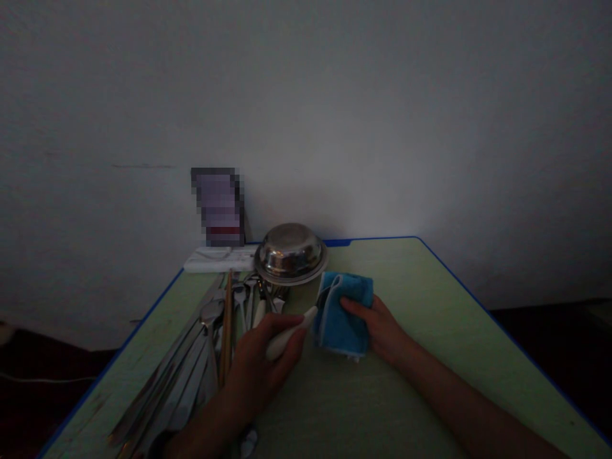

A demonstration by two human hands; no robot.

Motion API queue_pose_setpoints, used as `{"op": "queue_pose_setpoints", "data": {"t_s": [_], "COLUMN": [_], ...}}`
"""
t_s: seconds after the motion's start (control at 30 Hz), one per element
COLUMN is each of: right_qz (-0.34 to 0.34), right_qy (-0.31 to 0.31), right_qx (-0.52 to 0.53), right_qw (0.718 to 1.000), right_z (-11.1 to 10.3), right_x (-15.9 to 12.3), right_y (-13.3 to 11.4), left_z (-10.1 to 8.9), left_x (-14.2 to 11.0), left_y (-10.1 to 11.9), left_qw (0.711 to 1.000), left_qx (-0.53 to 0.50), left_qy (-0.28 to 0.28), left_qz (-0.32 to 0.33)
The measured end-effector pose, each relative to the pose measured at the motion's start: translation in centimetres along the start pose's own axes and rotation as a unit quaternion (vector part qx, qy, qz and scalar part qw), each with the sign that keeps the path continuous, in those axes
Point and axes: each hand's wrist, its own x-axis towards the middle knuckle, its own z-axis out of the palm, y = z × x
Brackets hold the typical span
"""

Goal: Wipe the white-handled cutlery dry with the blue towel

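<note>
Between the thumb and curled fingers of the left hand (252, 358) sits a white-handled utensil (289, 336), gripped with no visible gap, its far end running into a folded blue cloth (347, 322) just right of those fingertips; the shape of that end is hidden. Opposite, the right hand (382, 328) pinches the cloth from its right side, thumb flat on the near face, the other fingers mostly out of sight behind it. Beyond both sets of fingers, an upturned metal bowl (291, 252) rests on the green table (421, 319). To the left of the left fingers lie wooden chopsticks (226, 331), a large spoon (211, 312) and long metal utensils (160, 389); farther past them lies a white slab (217, 260).
</note>
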Motion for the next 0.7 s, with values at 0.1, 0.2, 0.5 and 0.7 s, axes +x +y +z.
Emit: {"op": "queue_pose_setpoints", "data": {"t_s": [0.1,0.2,0.5,0.7], "right_qz": [0.004,0.007,0.017,0.010], "right_qy": [-0.006,-0.009,0.029,0.009], "right_qx": [0.008,0.021,0.009,-0.030], "right_qw": [1.000,1.000,0.999,0.999], "right_z": [0.09,0.07,0.43,0.38], "right_x": [-0.18,-0.25,-0.29,-0.28], "right_y": [-0.09,-0.22,-0.35,-0.42], "left_z": [-0.02,0.04,0.10,-0.05], "left_x": [0.03,-0.01,-0.21,-0.15], "left_y": [0.05,-0.01,-0.24,0.07], "left_qw": [1.000,1.000,0.999,0.998], "left_qx": [-0.006,-0.011,0.001,0.008], "left_qy": [-0.004,-0.004,0.006,0.002], "left_qz": [0.013,0.026,0.039,0.056]}}
